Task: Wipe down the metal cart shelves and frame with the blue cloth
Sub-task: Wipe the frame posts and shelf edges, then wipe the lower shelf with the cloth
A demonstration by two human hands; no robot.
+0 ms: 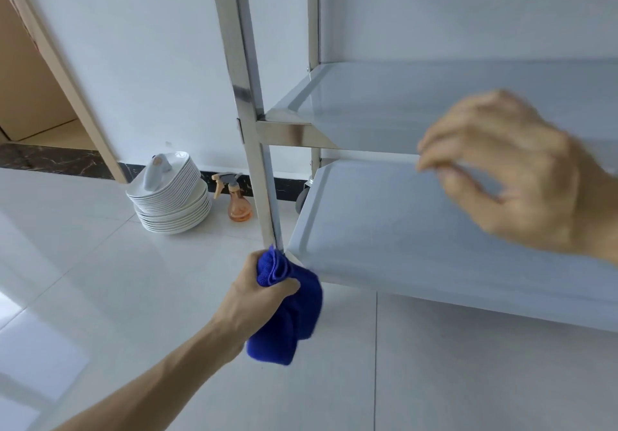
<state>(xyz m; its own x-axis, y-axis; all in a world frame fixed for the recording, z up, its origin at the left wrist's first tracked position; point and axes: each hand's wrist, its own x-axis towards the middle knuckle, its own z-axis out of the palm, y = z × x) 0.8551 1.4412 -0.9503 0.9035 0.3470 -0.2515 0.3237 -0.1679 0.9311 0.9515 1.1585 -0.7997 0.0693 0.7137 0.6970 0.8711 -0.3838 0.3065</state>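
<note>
The left hand holds the blue cloth. Its fingers are wrapped tight around the cloth, which is bunched up. Part of the cloth sticks up above the hand, and more of it hangs down below. The top of the cloth touches the bottom of the near post of the metal cart, right at the corner of the lower shelf.

The right hand is up in the air in front of the cart. It looks blurry. Its fingers are bent and a little apart, and there is nothing in them. The fingertips are close to the front edge of the middle shelf, but I cannot tell if they touch it.

The cart is shiny and silver. The middle shelf sits above the lower shelf, and both are flat trays with raised edges. A back post goes up beside the white wall. A small grey wheel shows under the far side of the cart.

On the white tiled floor, by the wall, is a stack of white plates. A light grey thing lies on top of the stack. Just beside the plates stands an orange spray bottle with a grey top. At the far left is a doorway with a tan door frame.
</note>
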